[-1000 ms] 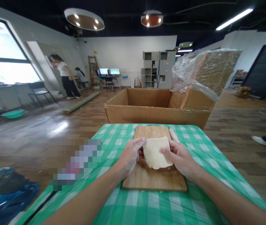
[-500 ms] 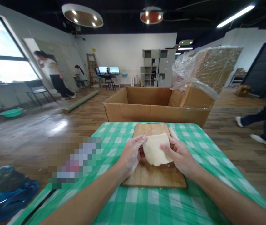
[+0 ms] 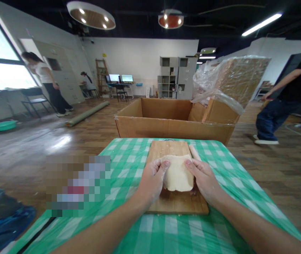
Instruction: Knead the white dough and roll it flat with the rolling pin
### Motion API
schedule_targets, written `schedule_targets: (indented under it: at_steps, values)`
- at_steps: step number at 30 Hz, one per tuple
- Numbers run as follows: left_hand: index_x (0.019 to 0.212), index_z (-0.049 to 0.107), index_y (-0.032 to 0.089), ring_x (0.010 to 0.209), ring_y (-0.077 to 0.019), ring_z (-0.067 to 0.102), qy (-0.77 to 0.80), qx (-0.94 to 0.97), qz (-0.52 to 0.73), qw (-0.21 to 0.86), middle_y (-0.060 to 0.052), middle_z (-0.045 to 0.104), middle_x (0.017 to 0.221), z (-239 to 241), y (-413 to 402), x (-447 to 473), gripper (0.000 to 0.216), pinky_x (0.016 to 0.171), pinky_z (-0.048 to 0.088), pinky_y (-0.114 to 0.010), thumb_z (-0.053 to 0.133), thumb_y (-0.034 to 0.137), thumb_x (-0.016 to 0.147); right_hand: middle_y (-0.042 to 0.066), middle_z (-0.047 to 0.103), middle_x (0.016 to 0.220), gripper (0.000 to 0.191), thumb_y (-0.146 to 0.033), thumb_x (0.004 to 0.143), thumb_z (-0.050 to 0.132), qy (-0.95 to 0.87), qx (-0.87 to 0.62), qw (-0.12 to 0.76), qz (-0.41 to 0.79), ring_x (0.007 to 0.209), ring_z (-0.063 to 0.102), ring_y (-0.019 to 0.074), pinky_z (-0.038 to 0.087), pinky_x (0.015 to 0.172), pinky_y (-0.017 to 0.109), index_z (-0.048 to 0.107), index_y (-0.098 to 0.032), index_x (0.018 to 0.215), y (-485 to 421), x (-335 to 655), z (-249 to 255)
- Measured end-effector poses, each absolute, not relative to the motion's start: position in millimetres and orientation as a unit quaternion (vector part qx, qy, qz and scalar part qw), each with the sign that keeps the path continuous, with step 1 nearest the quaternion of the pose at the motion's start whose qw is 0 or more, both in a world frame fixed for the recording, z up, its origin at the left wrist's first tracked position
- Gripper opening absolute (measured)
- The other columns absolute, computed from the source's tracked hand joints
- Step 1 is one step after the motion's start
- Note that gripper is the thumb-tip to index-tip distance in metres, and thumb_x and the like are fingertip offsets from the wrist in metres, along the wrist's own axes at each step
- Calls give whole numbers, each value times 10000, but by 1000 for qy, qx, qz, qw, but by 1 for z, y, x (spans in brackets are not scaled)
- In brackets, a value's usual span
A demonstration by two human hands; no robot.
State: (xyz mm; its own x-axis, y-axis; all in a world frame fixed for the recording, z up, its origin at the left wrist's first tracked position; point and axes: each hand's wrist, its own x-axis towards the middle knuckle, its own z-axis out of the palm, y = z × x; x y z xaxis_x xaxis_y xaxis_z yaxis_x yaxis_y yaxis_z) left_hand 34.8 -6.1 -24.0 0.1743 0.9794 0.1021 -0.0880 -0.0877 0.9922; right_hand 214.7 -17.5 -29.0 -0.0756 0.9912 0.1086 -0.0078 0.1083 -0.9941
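Observation:
A flat, pale sheet of dough hangs between my hands above a wooden cutting board. My left hand pinches its left edge with the thumb on top. On the opposite edge, my right hand grips it the same way, thumb over the upper right corner. Both hands have white flour on them. The fingers beneath the sheet are mostly hidden. A pale rolling pin lies along the right side of the board, partly covered by my right hand.
The table has a green checked cloth. Beyond it stands a large open cardboard box with plastic wrap. A blurred-out item lies at the table's left. One person is at the right, another at the left.
My left thumb has come over the dough's edge and my right thumb has moved up toward its corner. The sheet hangs slightly lower. The person at right has come further into view.

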Motion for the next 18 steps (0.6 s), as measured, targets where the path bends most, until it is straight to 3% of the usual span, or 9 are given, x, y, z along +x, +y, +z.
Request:
schedule_targets:
  at_steps: [3, 5, 11, 18]
  values:
    - [1031, 760, 147, 773, -216, 675, 409, 570, 489, 519, -54, 769, 878, -20, -9, 34, 368, 687, 511, -267, 645, 466, 889, 128, 734, 883, 539, -690, 838, 622, -552, -425, 528, 486, 844, 702, 294, 583, 673, 367, 741, -168, 896, -15, 217, -29]
    - [1020, 758, 141, 745, -202, 658, 400, 575, 487, 522, -51, 764, 870, -18, -11, 35, 370, 667, 501, -258, 630, 466, 898, 124, 740, 889, 532, -684, 849, 614, -554, -419, 528, 489, 939, 690, 316, 577, 742, 381, 755, -176, 921, -14, 217, -29]
    - [986, 750, 135, 795, -212, 655, 387, 595, 468, 526, -57, 754, 897, -17, -14, 37, 380, 701, 504, -263, 609, 480, 911, 88, 723, 796, 551, -711, 841, 599, -544, -432, 523, 495, 820, 676, 292, 550, 662, 356, 744, -181, 873, -13, 218, -30]
    - [886, 725, 140, 722, -185, 598, 387, 602, 456, 529, -54, 714, 823, -20, -15, 36, 377, 625, 454, -242, 630, 505, 892, 29, 640, 676, 469, -655, 804, 680, -591, -430, 501, 463, 697, 609, 210, 468, 574, 282, 656, -198, 699, -16, 218, -25]
